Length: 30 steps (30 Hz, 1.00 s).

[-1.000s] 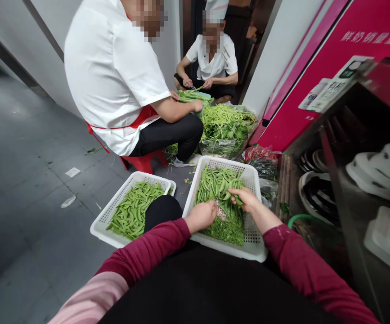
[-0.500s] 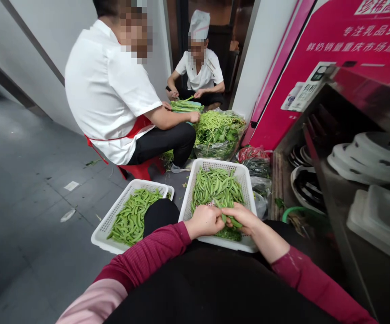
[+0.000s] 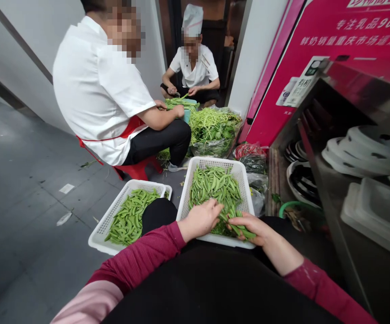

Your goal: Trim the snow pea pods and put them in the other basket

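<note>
A white perforated basket [image 3: 185, 182] in front of me holds a heap of green pea pods [image 3: 215, 184]. Over its near part is my left hand [image 3: 201, 218], its fingers bent together above the pods; what they grip, if anything, is too small to make out. My right hand [image 3: 250, 227] is closed around several green pods [image 3: 241, 230] at the basket's near right corner. A second white basket [image 3: 99, 231], also with green pods [image 3: 130, 218], stands on the floor to the left, beside my knee.
One person in white [image 3: 96, 90] sits on a red stool [image 3: 137, 170]; another [image 3: 196, 67] squats behind. Leafy greens [image 3: 213, 128] fill a plastic bag beyond the basket. At right are a metal shelf [image 3: 329, 180] with white dishes and a green-rimmed container [image 3: 294, 204].
My hands have moved apart, the left staying over the basket and the right shifting right with its pods. The seated person's hand has drawn back left. The whole view has shifted slightly.
</note>
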Motion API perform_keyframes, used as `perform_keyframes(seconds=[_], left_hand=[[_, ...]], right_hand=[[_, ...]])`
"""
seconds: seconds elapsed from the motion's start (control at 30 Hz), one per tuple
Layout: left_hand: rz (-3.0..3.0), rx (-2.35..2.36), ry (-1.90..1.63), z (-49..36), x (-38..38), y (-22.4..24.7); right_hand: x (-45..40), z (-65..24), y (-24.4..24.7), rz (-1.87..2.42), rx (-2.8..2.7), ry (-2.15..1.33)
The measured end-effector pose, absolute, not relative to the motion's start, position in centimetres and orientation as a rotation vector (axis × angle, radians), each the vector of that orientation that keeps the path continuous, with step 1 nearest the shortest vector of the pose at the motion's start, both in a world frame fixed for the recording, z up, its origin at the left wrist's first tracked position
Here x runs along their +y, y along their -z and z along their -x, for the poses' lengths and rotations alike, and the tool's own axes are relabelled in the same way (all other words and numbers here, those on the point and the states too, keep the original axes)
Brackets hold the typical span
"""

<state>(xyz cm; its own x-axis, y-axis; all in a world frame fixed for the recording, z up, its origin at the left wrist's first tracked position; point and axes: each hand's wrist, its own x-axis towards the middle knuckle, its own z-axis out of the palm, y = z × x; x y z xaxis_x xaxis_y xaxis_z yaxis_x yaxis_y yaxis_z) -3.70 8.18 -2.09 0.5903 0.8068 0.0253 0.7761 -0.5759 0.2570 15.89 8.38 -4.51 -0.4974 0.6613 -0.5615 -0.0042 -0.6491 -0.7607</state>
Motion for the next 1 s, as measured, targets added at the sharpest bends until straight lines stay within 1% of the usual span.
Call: perform_keyframes(seconds=[0.07,0.17,0.23,0.3,0.37,0.43,0.5,0.53,0.57,0.63,0.67,0.73,0.87,1.0], left_hand=[[-2.646,1.191,-0.015,3.2,8.0,1.8],[-2.564,1.053,0.175,3.5,8.4,1.6],[-2.379,0.928,0.145,4.0,8.8,1.2],[-2.066,0.804,0.023,4.4,9.1,1.0],[-1.712,0.776,-0.160,4.4,9.3,1.2],[-1.439,0.896,-0.412,4.0,9.4,2.2],[-1.322,1.064,-0.613,3.5,9.5,3.7],[-1.345,1.147,-0.646,3.3,9.6,4.6],[-1.425,1.226,-0.622,3.3,9.6,5.5],[-1.689,1.346,-0.423,3.7,9.5,7.1],[-1.831,1.376,-0.296,4.1,9.3,7.7],[-2.053,1.392,-0.116,4.9,9.0,8.6],[-2.214,1.334,-0.079,5.3,8.6,8.5],[-2.138,1.318,0.010,4.7,9.2,7.8]], right_hand=[[8.7,-15.7,4.2,1.285,-1.212,-2.157],[9.1,-15.5,3.5,1.274,-1.817,-1.948],[9.2,-15.3,2.9,1.180,-2.217,-1.716],[9.1,-15.1,2.4,1.066,-2.378,-1.534],[8.9,-14.5,2.5,1.030,-2.263,-1.425],[8.9,-13.7,3.3,1.102,-1.987,-1.325],[9.6,-12.8,4.9,1.246,-1.688,-1.223],[10.3,-12.4,5.8,1.335,-1.559,-1.169],[11.4,-12.1,6.7,1.440,-1.464,-1.119],[14.3,-11.9,8.2,1.680,-1.357,-0.975],[16.0,-11.9,8.8,1.805,-1.379,-0.914],[19.1,-12.0,9.7,1.925,-1.430,-0.839],[22.7,-11.2,10.8,2.039,-1.609,-0.726],[23.4,-10.0,11.6,2.114,-1.729,-0.652]])
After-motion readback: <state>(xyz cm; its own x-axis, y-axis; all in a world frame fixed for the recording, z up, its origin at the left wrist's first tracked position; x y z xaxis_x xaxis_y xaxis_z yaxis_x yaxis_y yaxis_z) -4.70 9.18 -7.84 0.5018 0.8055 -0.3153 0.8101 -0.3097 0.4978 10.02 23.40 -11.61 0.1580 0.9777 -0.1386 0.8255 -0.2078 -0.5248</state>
